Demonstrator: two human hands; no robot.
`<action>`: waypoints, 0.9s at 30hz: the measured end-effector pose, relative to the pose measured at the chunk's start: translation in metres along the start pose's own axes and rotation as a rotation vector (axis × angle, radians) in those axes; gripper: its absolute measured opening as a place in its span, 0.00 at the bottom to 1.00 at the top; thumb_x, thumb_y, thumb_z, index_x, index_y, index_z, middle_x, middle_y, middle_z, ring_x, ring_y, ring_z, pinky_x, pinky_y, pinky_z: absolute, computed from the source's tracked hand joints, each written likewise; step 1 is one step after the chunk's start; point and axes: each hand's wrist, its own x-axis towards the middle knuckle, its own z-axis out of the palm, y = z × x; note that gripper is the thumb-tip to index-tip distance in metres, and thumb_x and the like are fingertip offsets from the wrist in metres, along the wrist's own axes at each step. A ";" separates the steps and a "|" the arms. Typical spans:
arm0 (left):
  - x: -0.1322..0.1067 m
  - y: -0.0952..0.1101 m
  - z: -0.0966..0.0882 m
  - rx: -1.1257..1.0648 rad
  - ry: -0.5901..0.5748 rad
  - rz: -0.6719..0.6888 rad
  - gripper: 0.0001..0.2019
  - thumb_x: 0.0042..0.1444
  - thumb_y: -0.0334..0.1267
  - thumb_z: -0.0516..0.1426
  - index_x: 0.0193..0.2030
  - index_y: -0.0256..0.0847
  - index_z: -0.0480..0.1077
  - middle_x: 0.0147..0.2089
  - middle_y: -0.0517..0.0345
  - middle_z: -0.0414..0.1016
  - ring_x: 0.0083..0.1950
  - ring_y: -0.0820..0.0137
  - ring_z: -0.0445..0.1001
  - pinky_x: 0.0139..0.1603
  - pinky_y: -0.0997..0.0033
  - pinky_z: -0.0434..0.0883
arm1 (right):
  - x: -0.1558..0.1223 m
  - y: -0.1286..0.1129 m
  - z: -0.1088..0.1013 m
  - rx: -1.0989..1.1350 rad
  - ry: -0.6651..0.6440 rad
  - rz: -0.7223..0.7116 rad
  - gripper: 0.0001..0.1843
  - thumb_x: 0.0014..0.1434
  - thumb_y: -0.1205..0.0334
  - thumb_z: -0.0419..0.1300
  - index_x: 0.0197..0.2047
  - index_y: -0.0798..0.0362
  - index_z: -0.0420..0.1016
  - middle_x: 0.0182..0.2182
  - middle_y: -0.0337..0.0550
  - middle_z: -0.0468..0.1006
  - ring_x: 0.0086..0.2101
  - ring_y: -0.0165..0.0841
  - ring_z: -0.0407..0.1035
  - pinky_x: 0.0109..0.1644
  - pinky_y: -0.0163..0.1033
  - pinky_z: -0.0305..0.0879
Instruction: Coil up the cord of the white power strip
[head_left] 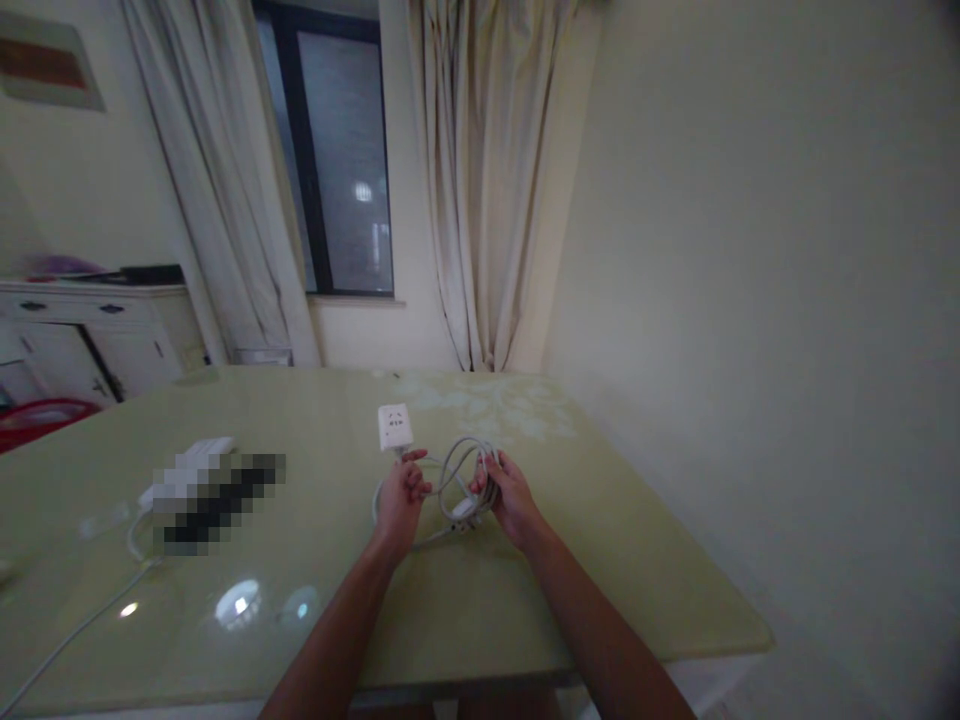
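Loops of a pale grey power cord are bunched in my right hand, its fingers closed round them. My left hand has its fingers curled on a stretch of the same cord. Just beyond the left fingers lies a white socket block with several dark holes, joined to the cord. Below the loops, between the hands, a white plug shows near the tabletop. Part of the cord passes behind my left hand and is hidden there.
The greenish glossy table runs up to the wall on the right. To the left lie a white power strip and a dark blurred-out object, with a white cable trailing to the near edge. Curtains and a cabinet stand behind.
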 end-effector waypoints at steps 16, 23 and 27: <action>-0.032 -0.012 0.013 0.807 -0.337 0.342 0.25 0.66 0.58 0.48 0.34 0.39 0.73 0.33 0.53 0.76 0.35 0.66 0.73 0.38 0.69 0.67 | -0.010 0.003 0.010 -0.165 -0.082 -0.049 0.20 0.57 0.46 0.69 0.38 0.51 0.69 0.22 0.33 0.74 0.22 0.27 0.66 0.25 0.29 0.63; -0.035 -0.018 0.008 1.060 -0.338 0.390 0.21 0.69 0.52 0.45 0.42 0.41 0.74 0.34 0.51 0.79 0.34 0.64 0.76 0.36 0.69 0.66 | -0.011 0.001 0.012 -0.213 -0.018 -0.123 0.19 0.53 0.47 0.72 0.35 0.52 0.72 0.27 0.34 0.73 0.27 0.26 0.66 0.31 0.29 0.66; -0.031 -0.027 0.001 1.241 -0.348 0.424 0.21 0.69 0.51 0.44 0.43 0.41 0.73 0.36 0.48 0.80 0.36 0.62 0.78 0.37 0.67 0.68 | -0.009 0.002 0.008 -0.323 -0.043 -0.162 0.19 0.56 0.45 0.69 0.33 0.52 0.72 0.27 0.34 0.70 0.26 0.26 0.63 0.29 0.29 0.63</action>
